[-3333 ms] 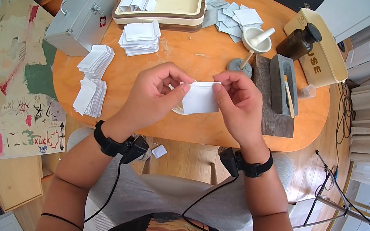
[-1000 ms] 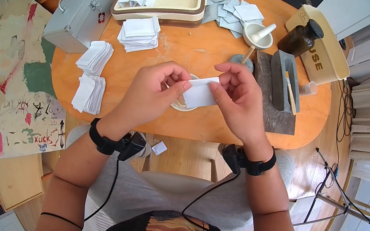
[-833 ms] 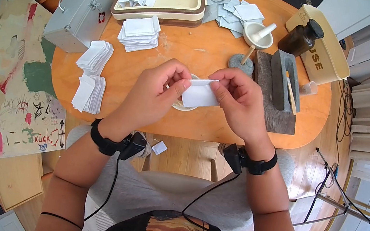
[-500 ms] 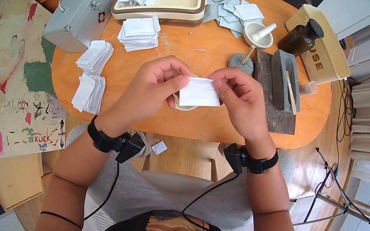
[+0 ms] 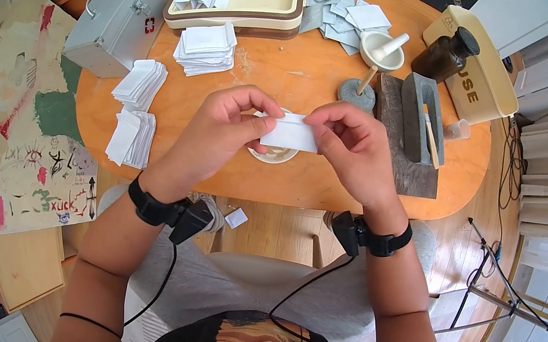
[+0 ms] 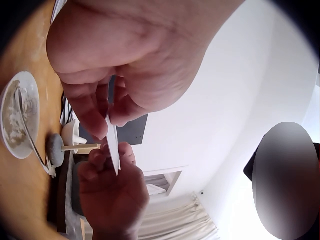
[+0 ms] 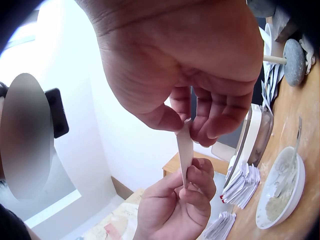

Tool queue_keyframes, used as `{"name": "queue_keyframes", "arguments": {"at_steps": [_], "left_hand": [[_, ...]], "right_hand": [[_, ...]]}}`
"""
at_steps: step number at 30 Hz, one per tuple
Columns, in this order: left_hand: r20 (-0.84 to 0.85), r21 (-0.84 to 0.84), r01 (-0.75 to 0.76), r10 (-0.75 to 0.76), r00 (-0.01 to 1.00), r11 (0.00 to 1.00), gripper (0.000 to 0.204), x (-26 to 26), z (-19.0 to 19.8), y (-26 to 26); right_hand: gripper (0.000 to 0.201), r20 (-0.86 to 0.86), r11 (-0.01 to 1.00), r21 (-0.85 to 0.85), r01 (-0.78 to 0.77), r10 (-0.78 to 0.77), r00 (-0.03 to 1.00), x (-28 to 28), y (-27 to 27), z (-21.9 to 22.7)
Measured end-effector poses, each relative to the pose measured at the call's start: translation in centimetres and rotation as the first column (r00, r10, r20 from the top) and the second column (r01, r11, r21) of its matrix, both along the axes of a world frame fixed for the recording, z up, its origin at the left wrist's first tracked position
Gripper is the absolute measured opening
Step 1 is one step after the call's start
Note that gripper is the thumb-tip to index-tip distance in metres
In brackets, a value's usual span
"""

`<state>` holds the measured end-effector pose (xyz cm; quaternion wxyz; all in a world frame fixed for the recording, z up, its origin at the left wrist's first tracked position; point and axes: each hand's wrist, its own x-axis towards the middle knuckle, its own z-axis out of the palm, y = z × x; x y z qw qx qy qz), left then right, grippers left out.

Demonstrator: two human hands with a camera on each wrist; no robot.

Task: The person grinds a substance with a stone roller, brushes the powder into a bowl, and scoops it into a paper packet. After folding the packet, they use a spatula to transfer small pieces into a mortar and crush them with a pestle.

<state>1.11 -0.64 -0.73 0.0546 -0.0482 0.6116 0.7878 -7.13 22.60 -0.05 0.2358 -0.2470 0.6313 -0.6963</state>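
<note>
A white folded paper packet is held level between both hands, above the table. My left hand pinches its left end with thumb and fingers, and my right hand pinches the right end. Both wrist views show the packet edge-on as a thin white strip. Below and partly behind it in the head view stands a white bowl. The left wrist view shows pale powdery residue in that bowl, with a metal spoon leaning over its rim.
Stacks of white packets lie on the left, near a silver case. A cream box stands at the back beside grey-blue papers. Rightward are a mortar, brown bottle, stone trough and cream bin.
The packet's visible face has become shorter from top to bottom, with a folded strip along its upper edge. The hands have drawn slightly closer together, and more of the bowl shows beneath.
</note>
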Motion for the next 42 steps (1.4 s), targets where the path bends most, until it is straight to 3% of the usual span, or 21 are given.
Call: {"name": "queue_keyframes", "arguments": {"at_steps": [2, 5, 7, 8, 14, 16, 20, 22, 31, 34, 38, 40, 41, 42], "left_hand": [[-0.005, -0.014, -0.007, 0.007, 1.000, 1.000, 0.013, 0.0, -0.1, 0.0], [-0.026, -0.063, -0.020, 0.019, 0.999, 0.998, 0.016, 0.0, 0.1, 0.5], [-0.086, -0.048, -0.136, 0.132, 0.988, 0.989, 0.019, 0.0, 0.6, 1.3], [-0.086, -0.048, -0.137, 0.132, 0.987, 0.989, 0.019, -0.1, 0.5, 1.3], [-0.016, -0.158, 0.008, -0.011, 1.000, 0.987, 0.021, 0.0, 0.4, 1.2], [-0.012, -0.154, 0.039, -0.042, 0.999, 0.987, 0.023, 0.0, 0.4, 1.2], [-0.057, -0.211, 0.012, -0.024, 0.998, 0.977, 0.023, 0.1, 0.6, 1.2], [-0.061, -0.227, -0.003, -0.011, 0.998, 0.974, 0.022, 0.2, 0.7, 1.2], [-0.164, -0.302, -0.089, 0.040, 0.986, 0.949, 0.021, 0.4, 0.6, 1.7], [-0.146, -0.222, -0.077, 0.045, 0.988, 0.972, 0.020, 0.4, 0.7, 1.9], [-0.118, -0.235, -0.056, 0.029, 0.993, 0.970, 0.016, 0.4, 0.5, 1.7], [-0.170, -0.391, -0.097, 0.032, 0.985, 0.915, 0.013, 0.5, 0.8, 1.9], [-0.170, -0.391, -0.098, 0.033, 0.985, 0.915, 0.013, 0.5, 0.6, 2.0], [-0.253, -0.445, -0.156, 0.043, 0.967, 0.882, 0.013, 0.5, 0.3, 2.1]], "right_hand": [[0.012, -0.002, 1.000, 0.026, -0.002, 0.002, 1.000, 0.2, -0.3, 0.0], [0.012, -0.028, 0.991, -0.060, 0.118, -0.120, 0.992, 0.6, -0.9, -0.1], [0.012, -0.056, 0.989, 0.118, 0.090, -0.084, 0.995, 0.3, -0.5, 0.2], [0.012, -0.057, 0.989, 0.118, 0.090, -0.084, 0.995, 0.3, -0.5, 0.2], [0.012, -0.144, 0.984, 0.125, 0.129, -0.110, 0.983, 0.2, -0.3, -0.5], [0.011, -0.353, 0.980, 0.087, 0.179, -0.138, 0.926, 0.2, -0.5, -0.8], [0.010, -0.300, 0.980, 0.124, 0.155, -0.112, 0.947, 0.6, -0.4, 0.2], [0.010, -0.047, 0.993, 0.105, 0.058, -0.054, 0.997, 0.7, -0.4, 0.5], [0.013, -0.202, 0.993, 0.086, 0.077, -0.059, 0.978, 0.5, -0.3, 0.1], [0.013, -0.242, 0.992, 0.077, 0.098, -0.077, 0.967, 0.4, -0.3, -0.1], [0.012, -0.258, 0.992, 0.074, 0.100, -0.078, 0.963, 0.6, -0.3, -0.4], [0.012, -0.210, 0.986, 0.151, 0.069, -0.036, 0.977, 0.7, -0.5, -0.3], [0.012, -0.209, 0.986, 0.151, 0.069, -0.036, 0.977, 0.7, -0.6, -0.3], [0.012, -0.273, 0.989, 0.121, 0.088, -0.052, 0.961, 0.7, -0.7, -0.3]]}}
